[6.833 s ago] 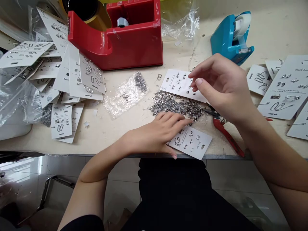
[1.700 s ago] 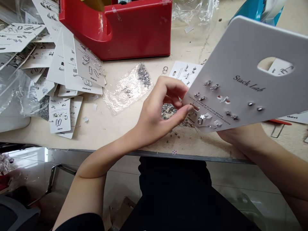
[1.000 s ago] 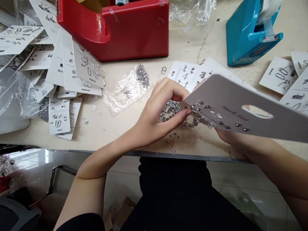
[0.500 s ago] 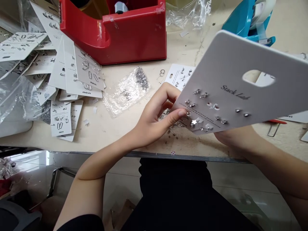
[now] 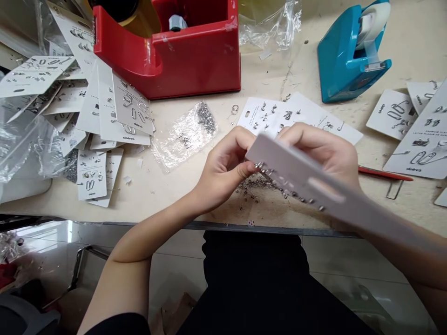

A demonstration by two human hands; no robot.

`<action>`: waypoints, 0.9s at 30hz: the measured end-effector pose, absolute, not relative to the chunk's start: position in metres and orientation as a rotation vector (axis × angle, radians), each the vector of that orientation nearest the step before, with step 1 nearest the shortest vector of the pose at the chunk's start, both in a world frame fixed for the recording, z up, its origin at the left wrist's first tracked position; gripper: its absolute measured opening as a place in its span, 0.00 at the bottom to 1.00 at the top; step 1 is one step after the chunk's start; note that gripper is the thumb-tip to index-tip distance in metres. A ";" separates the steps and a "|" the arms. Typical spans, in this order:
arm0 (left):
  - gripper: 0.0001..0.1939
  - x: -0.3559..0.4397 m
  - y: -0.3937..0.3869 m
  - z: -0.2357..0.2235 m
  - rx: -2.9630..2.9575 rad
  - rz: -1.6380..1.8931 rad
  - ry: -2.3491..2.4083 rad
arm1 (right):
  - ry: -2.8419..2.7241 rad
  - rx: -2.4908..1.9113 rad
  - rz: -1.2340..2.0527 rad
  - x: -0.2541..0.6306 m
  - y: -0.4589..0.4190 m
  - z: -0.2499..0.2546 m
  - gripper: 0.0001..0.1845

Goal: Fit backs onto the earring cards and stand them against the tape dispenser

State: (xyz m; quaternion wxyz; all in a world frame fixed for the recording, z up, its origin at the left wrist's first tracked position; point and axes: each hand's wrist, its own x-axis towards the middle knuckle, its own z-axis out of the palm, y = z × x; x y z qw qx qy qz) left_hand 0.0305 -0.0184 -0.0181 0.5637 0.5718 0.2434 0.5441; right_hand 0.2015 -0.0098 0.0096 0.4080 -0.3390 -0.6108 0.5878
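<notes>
bench (image 5: 415, 42): tape dispenser (image 5: 195, 65) back-centre | second dispenser (image 5: 344, 60) back-right | earring cards (image 5: 94, 116) left (overlapping) | plastic bag (image 5: 183, 137) before first dispenser

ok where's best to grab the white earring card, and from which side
Take the white earring card by its plain end beyond the hang hole, coming in from the right. It is tilted nearly edge-on, and the metal studs crowd the other end by the left hand, so that bare stretch probably lets fingers close without knocking them.
</notes>
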 end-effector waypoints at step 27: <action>0.08 0.029 -0.021 -0.011 1.601 1.391 0.427 | -2.038 -0.471 0.886 0.212 -0.009 0.024 0.06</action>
